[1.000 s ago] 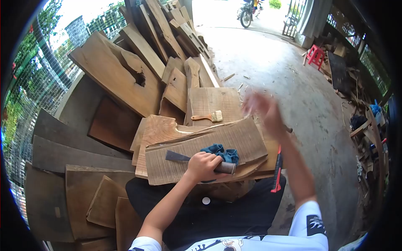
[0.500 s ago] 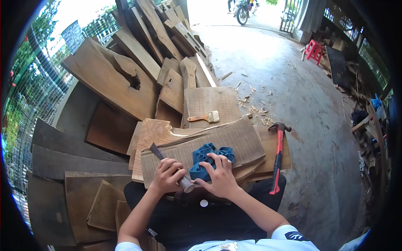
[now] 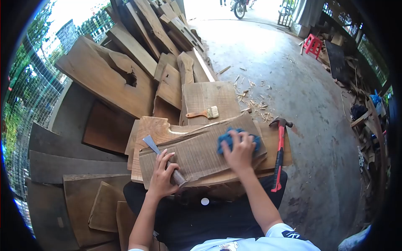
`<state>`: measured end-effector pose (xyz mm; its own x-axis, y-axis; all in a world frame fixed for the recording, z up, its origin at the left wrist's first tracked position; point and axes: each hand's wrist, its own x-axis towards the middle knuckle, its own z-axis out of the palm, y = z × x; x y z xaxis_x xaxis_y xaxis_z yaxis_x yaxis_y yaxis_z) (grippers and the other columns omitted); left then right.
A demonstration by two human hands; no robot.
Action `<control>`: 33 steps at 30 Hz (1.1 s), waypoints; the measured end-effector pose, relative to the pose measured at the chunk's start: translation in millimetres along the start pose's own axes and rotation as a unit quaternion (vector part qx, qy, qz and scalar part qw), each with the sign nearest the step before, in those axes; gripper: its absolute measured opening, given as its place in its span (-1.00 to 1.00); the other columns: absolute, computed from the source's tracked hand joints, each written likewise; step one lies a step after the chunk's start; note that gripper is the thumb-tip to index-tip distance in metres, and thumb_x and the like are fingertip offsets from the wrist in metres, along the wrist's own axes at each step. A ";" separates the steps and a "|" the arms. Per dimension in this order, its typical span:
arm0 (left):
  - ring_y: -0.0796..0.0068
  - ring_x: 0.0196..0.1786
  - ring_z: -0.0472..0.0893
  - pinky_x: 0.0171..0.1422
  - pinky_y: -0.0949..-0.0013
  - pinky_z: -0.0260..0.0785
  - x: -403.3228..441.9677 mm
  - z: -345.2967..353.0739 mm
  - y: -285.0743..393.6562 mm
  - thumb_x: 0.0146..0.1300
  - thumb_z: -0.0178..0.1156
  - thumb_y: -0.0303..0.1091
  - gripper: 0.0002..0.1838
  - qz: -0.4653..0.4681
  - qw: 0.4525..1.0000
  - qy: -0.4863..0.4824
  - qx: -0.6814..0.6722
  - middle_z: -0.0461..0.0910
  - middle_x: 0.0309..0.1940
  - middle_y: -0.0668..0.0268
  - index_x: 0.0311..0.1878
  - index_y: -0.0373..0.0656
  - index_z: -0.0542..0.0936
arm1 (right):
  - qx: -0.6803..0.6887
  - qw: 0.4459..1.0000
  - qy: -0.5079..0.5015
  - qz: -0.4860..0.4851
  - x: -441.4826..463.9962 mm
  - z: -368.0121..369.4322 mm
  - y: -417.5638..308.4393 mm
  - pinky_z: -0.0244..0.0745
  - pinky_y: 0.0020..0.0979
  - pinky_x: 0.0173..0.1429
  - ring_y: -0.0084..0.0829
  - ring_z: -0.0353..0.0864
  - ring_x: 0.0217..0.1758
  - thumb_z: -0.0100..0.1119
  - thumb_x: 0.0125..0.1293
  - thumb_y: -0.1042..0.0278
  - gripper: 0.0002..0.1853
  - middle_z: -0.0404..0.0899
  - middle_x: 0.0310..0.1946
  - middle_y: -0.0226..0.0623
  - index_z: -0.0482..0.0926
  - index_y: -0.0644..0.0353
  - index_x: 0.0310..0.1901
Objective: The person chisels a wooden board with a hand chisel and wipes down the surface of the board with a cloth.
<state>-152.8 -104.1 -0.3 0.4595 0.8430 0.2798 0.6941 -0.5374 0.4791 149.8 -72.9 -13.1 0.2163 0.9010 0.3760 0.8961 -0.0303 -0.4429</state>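
A rough-sawn wooden board [image 3: 194, 154] lies across my lap, on top of other planks. My left hand [image 3: 162, 175] is closed around a chisel [image 3: 151, 144] at the board's left end. The chisel's flat metal blade points up and left, and its handle end comes out below my fingers. Over the board's right part, my right hand [image 3: 240, 154] presses a crumpled blue cloth [image 3: 222, 144], with its fingers bent over it and slightly blurred. A claw hammer [image 3: 279, 152] with a red and black handle rests just right of the board.
A paintbrush [image 3: 204, 113] lies on a plank beyond the board. Many boards [image 3: 113, 79] lean and stack along the left side. Wood chips [image 3: 259, 106] are scattered on the concrete floor [image 3: 318, 138]. Farther off stand a red stool [image 3: 312, 45] and a motorcycle [image 3: 239, 9].
My right hand has moved the blue cloth rightward and a little away from me along the board. My left hand still has the chisel, now lying lower against the board.
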 end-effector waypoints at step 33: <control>-0.21 0.62 0.23 0.69 -0.25 0.10 1.2 7.1 6.1 -0.25 0.49 -0.46 -0.47 -0.030 0.999 0.024 -0.005 0.44 0.33 0.12 -0.10 -0.09 0.55 | 0.097 0.973 -0.072 -0.197 -18.5 23.2 -21.2 0.28 0.07 0.41 -0.04 0.42 0.31 0.37 0.30 -0.24 -0.35 0.53 0.18 -0.12 0.68 0.08 0.23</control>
<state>-144.1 -106.6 -3.0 0.3901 0.8738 0.2903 0.7131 -0.4862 0.5050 117.8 -78.9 -29.5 -0.1974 0.8781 0.4358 0.8057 0.3985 -0.4382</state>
